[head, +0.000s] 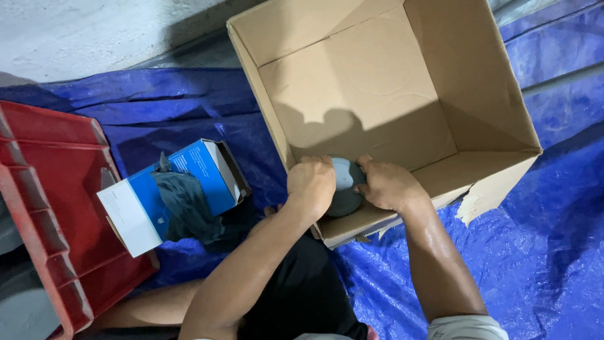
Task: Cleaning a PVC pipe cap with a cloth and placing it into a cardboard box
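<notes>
A round grey object (pixel 345 182) sits at the near inside edge of a large open cardboard box (pixel 377 82). My left hand (pixel 311 184) grips its left side. My right hand (pixel 387 184) holds its right side, fingers curled around it. Both hands reach over the box's near wall, and most of the grey object is hidden between them. The box's floor behind the hands is bare.
A blue and white small carton (pixel 170 189) with a dark grey cloth (pixel 189 204) draped over it lies to the left. A red plastic crate (pixel 56 208) stands at the far left. A blue tarp (pixel 541 208) covers the floor, with grey concrete (pixel 94 31) behind.
</notes>
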